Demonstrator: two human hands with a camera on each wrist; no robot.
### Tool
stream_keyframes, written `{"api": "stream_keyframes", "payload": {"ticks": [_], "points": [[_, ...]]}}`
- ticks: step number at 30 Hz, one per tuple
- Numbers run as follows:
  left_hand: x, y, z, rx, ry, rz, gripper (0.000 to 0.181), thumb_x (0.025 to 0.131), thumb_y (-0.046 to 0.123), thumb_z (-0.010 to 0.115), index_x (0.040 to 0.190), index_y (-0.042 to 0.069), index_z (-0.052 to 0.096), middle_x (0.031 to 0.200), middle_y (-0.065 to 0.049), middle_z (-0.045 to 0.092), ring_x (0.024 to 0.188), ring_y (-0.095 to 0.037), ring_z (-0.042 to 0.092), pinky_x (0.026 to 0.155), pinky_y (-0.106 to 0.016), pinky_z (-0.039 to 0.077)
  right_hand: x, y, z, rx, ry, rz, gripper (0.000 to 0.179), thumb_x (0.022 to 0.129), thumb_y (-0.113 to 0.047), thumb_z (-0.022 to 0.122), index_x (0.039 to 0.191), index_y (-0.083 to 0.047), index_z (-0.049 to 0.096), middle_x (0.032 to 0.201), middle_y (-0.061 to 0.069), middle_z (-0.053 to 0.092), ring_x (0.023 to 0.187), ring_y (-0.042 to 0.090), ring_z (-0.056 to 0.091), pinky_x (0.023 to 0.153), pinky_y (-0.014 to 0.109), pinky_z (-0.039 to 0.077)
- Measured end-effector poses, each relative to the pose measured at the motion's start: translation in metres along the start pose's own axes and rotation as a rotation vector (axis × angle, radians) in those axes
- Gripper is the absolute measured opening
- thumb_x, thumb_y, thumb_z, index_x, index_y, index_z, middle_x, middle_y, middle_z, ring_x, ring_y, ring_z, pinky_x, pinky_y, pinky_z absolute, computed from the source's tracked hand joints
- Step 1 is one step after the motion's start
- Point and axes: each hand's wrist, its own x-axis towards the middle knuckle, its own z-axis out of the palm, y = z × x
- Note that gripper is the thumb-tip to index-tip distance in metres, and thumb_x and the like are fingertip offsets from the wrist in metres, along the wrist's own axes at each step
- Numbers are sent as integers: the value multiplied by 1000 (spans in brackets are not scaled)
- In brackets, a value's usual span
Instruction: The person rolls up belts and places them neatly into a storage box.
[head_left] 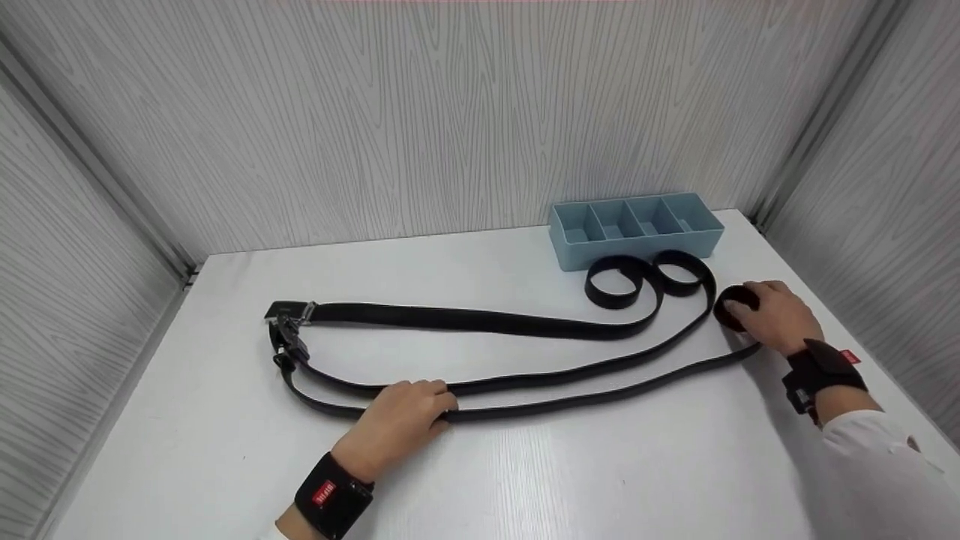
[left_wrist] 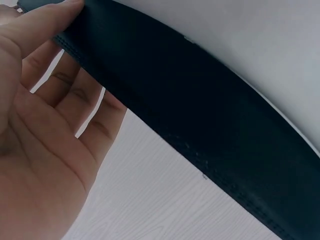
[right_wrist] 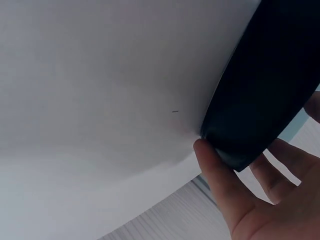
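Note:
Three black belts lie on edge across the white table, with their buckles bunched together at the left. My left hand pinches the nearest belt partway along; in the left wrist view its thumb lies on one face and the fingers are behind the strap. At the far right my right hand grips the coiled end of the same belt. In the right wrist view, fingers hold the dark strap at its bend. The middle belt and the back belt curl into loops at their right ends.
A blue-grey tray with several compartments stands against the back wall, just behind the two curled belt ends. White wood-grain panels enclose the table at the back and both sides.

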Motion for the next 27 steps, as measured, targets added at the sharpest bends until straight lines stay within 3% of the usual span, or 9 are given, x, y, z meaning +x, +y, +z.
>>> {"api": "stream_keyframes", "payload": {"ticks": [5, 10, 15, 23, 27], "points": [[0, 1, -1, -2, 3, 8, 17, 84, 13, 84, 98, 12, 76, 89, -1, 68, 74, -19, 67, 65, -34, 56, -4, 7, 0, 11, 61, -34, 58, 111, -32, 44, 143, 17, 46, 135, 46, 45, 121, 64, 46, 100, 73, 38], [0, 3, 0, 1, 7, 8, 16, 84, 12, 84, 97, 12, 75, 88, 0, 67, 76, -19, 67, 66, -34, 57, -9, 10, -5, -10, 96, -62, 38, 101, -4, 55, 133, 16, 54, 118, 45, 56, 101, 61, 58, 82, 68, 47], [0, 4, 1, 2, 3, 7, 16, 84, 11, 84, 97, 12, 75, 91, 0, 70, 78, -19, 69, 69, -36, 58, -9, 3, -12, 35, 171, -74, 29, 97, 5, 55, 123, 16, 61, 110, 41, 63, 93, 56, 61, 76, 62, 48], [5, 12, -2, -47, 12, 32, 17, 84, 19, 85, 97, 13, 74, 91, 1, 70, 78, -17, 67, 71, -35, 57, 0, -30, -25, 100, 343, -139, 29, 94, 7, 55, 119, 10, 69, 108, 34, 70, 94, 50, 65, 76, 51, 46], [14, 20, -8, -49, 22, 55, 19, 88, 28, 82, 98, 14, 75, 92, 2, 69, 76, -14, 65, 69, -33, 55, 4, -61, -29, 119, 368, -176, 29, 97, 5, 55, 122, 7, 71, 111, 32, 70, 92, 47, 65, 75, 48, 45]]}}
